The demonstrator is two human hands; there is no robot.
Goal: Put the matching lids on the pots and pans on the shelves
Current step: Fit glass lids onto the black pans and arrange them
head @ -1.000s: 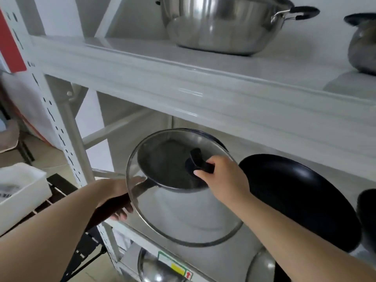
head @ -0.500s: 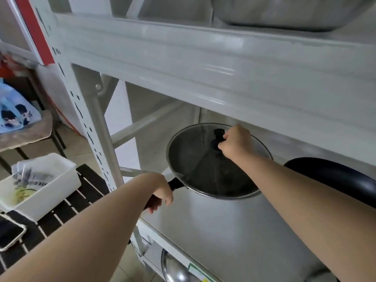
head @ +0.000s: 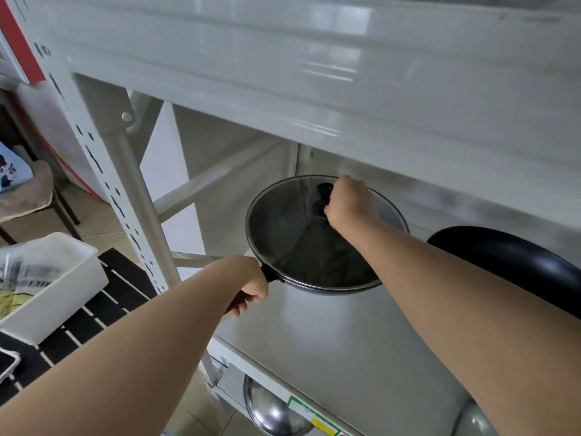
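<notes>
A dark frying pan (head: 317,289) sits toward the back left of the white middle shelf (head: 330,335). A round glass lid (head: 283,234) with a metal rim lies flat on the pan. My right hand (head: 347,202) is closed around the lid's black knob (head: 323,191). My left hand (head: 250,286) grips the pan's dark handle, which pokes out toward the shelf's front left corner and is mostly hidden by my fingers.
A second black pan (head: 509,265) lies to the right on the same shelf. A metal lid (head: 273,410) shows on the shelf below. The upper shelf beam (head: 283,73) hangs close overhead. A white tub (head: 53,281) rests on a black slatted surface at left.
The glass lid was held tilted above the pan; it now lies flat on it. Pan and lid moved deeper into the shelf, with both hands following.
</notes>
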